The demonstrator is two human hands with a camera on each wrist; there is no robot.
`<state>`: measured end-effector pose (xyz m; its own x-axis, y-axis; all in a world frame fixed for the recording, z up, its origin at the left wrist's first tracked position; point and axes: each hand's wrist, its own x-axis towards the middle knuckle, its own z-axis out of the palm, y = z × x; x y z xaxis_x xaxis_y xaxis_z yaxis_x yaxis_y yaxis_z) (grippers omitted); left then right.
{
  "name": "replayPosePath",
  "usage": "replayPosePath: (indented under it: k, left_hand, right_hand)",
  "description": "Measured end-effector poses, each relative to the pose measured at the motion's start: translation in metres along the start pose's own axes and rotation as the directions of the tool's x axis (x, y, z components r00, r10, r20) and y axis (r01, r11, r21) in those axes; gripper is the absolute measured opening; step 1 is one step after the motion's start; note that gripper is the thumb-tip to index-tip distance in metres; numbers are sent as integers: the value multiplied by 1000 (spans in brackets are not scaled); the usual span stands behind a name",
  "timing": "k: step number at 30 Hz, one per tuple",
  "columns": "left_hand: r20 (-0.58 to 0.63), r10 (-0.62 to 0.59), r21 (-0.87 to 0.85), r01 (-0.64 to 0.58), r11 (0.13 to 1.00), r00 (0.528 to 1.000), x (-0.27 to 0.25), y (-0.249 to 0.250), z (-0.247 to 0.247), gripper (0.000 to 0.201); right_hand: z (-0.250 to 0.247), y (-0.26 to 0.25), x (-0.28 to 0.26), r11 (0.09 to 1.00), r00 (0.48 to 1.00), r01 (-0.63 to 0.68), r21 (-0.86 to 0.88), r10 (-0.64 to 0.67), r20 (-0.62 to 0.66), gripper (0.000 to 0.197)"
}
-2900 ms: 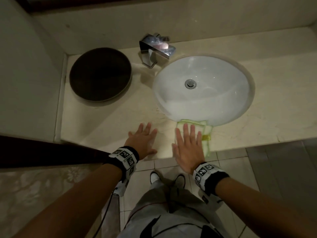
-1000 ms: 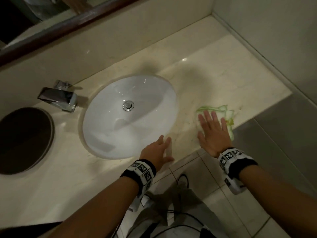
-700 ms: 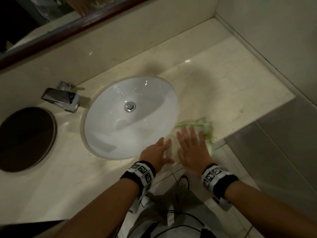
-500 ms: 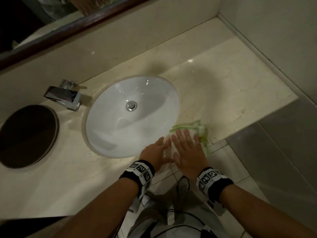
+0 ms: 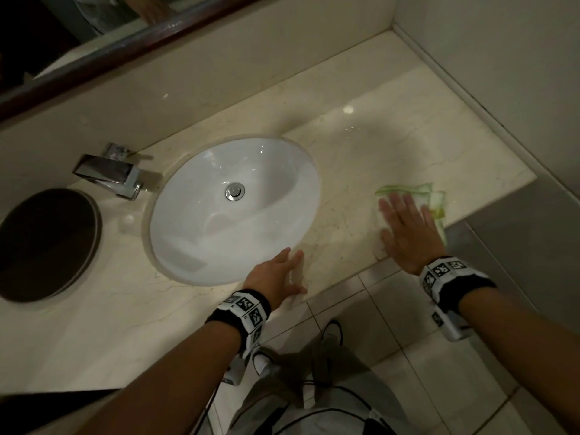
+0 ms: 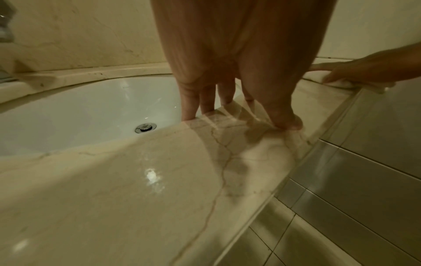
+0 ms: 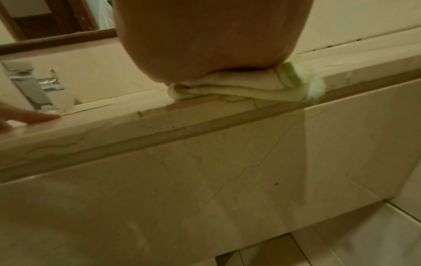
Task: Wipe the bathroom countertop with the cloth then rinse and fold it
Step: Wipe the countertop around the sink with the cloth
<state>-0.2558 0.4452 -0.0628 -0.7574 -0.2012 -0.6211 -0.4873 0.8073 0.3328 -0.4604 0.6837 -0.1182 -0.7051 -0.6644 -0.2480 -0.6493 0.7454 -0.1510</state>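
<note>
A folded white cloth with green edging [image 5: 420, 196] [image 7: 246, 86] lies near the front edge of the beige marble countertop [image 5: 361, 158], right of the sink. My right hand [image 5: 405, 227] presses flat on the cloth with straight fingers; the right wrist view shows the palm [image 7: 205, 45] resting on the cloth's folds. My left hand [image 5: 279, 271] [image 6: 227, 97] rests flat on the counter at the sink's front rim, fingers straight and holding nothing.
A white oval sink [image 5: 232, 208] with a chrome drain sits mid-counter. A chrome faucet [image 5: 110, 174] stands at its left, and a dark round lid [image 5: 44, 243] lies at the far left. Walls close the back and right; a mirror frame [image 5: 125, 48] runs above.
The right hand slid the cloth left along the front edge toward the left hand, then back right to where it lies now. The left hand stayed at the sink's front rim.
</note>
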Motion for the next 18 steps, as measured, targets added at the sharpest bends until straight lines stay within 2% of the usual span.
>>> replayPosePath:
  k: [4, 6, 14, 18]
  left_hand:
    - [-1, -4, -9, 4, 1000, 1000, 0, -1, 0, 82]
    - [-4, -9, -14, 9, 1000, 1000, 1, -1, 0, 81]
    - [-16, -12, -19, 12, 1000, 1000, 2, -3, 2, 82]
    - [-8, -14, -7, 14, 1000, 1000, 2, -3, 2, 81]
  right_hand:
    - [5, -23, 0, 997, 998, -65, 35, 66, -14, 74]
    - [10, -37, -4, 998, 998, -57, 26, 58, -37, 73]
    - [30, -115, -34, 986, 984, 162, 30, -159, -85, 69]
    - [34, -113, -33, 976, 974, 219, 18, -217, -63, 68]
